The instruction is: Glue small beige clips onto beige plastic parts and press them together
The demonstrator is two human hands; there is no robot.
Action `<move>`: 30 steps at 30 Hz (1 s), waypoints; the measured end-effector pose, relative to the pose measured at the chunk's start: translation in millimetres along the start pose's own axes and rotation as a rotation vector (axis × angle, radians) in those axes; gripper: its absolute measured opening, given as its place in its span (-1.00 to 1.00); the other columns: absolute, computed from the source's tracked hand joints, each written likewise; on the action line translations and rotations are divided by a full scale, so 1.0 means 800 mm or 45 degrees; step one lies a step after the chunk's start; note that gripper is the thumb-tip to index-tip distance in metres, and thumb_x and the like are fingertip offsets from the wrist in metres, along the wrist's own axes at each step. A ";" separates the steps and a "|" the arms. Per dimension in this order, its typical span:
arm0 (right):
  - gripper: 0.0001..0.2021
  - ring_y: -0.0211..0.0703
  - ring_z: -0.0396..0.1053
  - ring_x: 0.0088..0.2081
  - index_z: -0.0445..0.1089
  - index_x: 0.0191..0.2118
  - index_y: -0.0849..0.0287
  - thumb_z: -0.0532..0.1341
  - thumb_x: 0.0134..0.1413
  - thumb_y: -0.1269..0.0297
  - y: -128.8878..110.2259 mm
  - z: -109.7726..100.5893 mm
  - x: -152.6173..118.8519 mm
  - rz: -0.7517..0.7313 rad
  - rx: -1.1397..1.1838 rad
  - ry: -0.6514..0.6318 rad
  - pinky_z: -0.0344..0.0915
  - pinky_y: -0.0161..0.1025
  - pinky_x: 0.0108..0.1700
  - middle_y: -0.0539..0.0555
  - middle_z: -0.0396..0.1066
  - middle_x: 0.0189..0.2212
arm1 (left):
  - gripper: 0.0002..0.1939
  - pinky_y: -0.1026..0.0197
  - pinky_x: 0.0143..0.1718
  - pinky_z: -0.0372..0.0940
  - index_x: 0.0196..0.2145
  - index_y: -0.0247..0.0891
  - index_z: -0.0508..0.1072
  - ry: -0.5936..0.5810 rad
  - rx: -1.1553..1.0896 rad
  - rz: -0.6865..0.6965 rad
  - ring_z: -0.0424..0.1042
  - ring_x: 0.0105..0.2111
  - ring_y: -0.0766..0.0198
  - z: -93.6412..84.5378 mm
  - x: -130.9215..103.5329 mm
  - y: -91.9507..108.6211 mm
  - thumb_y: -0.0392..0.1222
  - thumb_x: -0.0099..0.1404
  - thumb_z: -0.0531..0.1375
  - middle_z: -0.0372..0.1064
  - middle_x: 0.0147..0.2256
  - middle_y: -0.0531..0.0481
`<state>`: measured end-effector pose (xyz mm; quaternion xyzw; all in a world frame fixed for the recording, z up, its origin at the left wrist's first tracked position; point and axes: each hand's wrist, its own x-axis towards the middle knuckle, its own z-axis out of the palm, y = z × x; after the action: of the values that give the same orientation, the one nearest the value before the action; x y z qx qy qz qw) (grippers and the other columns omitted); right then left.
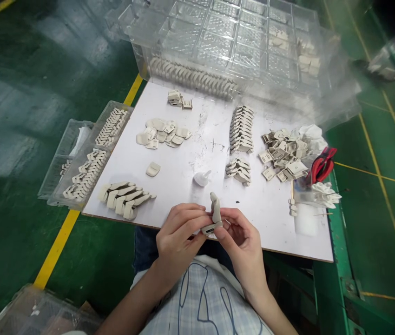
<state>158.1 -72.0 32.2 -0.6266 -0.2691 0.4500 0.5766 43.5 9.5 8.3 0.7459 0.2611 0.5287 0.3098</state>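
Observation:
Both hands meet at the front edge of the white board, around one beige plastic part (216,211). It has an upright curved arm and a thicker base with a dark slot. My left hand (183,232) pinches the part from the left, fingers laid along it. From the other side my right hand (241,235) grips it, thumb at the base. A small white dropper bottle (202,178) stands just beyond the hands. To the left lie a row of bent beige parts (124,197) and a single flat beige cover (153,169).
Loose covers (164,131) and stacked beige parts (241,130) lie on the white board (197,195). At right are a pile of square pieces (284,151) and a red-edged item (323,165). Clear compartment trays (218,42) stand behind; another tray (86,174) sits left.

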 end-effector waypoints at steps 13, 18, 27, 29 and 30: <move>-0.78 -0.29 0.50 -0.31 0.52 -0.18 0.05 0.42 0.08 0.12 0.015 -0.002 0.003 0.118 0.242 -0.080 0.42 -0.40 -0.22 -0.03 0.56 -0.36 | -0.79 0.14 -0.20 0.52 -0.25 -0.21 0.52 -0.164 0.019 0.004 0.58 -0.24 0.19 -0.008 0.001 -0.005 -0.49 0.24 0.29 0.57 -0.34 0.02; -0.79 -0.33 0.48 -0.29 0.53 -0.15 0.02 0.40 0.10 0.12 0.018 -0.002 -0.001 0.066 0.251 -0.100 0.40 -0.45 -0.20 -0.05 0.56 -0.33 | -0.83 0.10 -0.15 0.51 -0.26 -0.22 0.50 -0.130 0.123 0.041 0.57 -0.17 0.14 -0.012 0.002 0.002 -0.42 0.23 0.34 0.58 -0.34 0.02; -0.84 -0.31 0.44 -0.29 0.49 -0.19 -0.01 0.40 0.09 0.22 -0.007 -0.002 -0.011 -0.193 -0.220 0.003 0.39 -0.42 -0.18 -0.09 0.49 -0.35 | -0.85 0.09 -0.17 0.53 -0.25 -0.22 0.52 -0.079 -0.044 -0.044 0.58 -0.18 0.14 -0.010 -0.010 0.010 -0.39 0.24 0.35 0.59 -0.33 0.01; -0.84 -0.32 0.43 -0.30 0.48 -0.18 -0.02 0.39 0.10 0.22 -0.007 -0.003 -0.014 -0.196 -0.238 -0.020 0.38 -0.42 -0.20 -0.10 0.47 -0.37 | -0.86 0.08 -0.19 0.54 -0.24 -0.21 0.52 -0.067 -0.115 -0.075 0.59 -0.21 0.14 -0.009 -0.014 0.010 -0.39 0.26 0.34 0.59 -0.34 0.02; -0.84 -0.32 0.42 -0.31 0.48 -0.18 -0.02 0.39 0.10 0.22 -0.006 -0.003 -0.015 -0.187 -0.234 -0.027 0.38 -0.43 -0.21 -0.11 0.46 -0.38 | -0.86 0.09 -0.21 0.54 -0.25 -0.21 0.53 -0.059 -0.141 -0.087 0.60 -0.24 0.15 -0.009 -0.016 0.009 -0.39 0.26 0.34 0.58 -0.35 0.03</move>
<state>156.1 -82.4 39.9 -0.6505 -0.3605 0.3866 0.5454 33.3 -3.3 7.6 0.7304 0.2496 0.5139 0.3743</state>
